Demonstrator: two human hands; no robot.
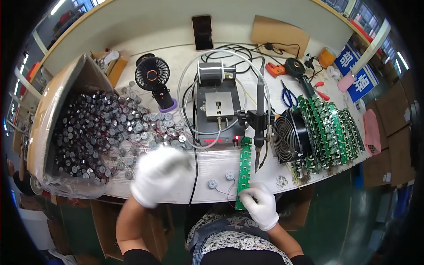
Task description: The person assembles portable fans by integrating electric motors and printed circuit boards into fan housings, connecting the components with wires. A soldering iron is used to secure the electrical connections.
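My right hand (259, 206), in a white glove, has its fingers curled onto the near part of a long green circuit board strip (244, 170). Two small round motors, one nearer (213, 183) and one farther (230, 176), lie left of the strip, with thin wires running toward it. My left hand (161, 173), also white-gloved, is smeared by motion beside a large heap of small motors (101, 128), and its fingers cannot be made out. Over the strip a soldering iron (259, 150) hangs tip down in a stand.
A solder wire feeder (218, 106) with a spool stands at mid-table. Behind it are a small fan (152, 75) and a phone (202, 33). To the right are a black round fan (289, 137), stacked green boards (329, 132) and blue-handled scissors (289, 96). A cardboard box (55, 95) holds motors.
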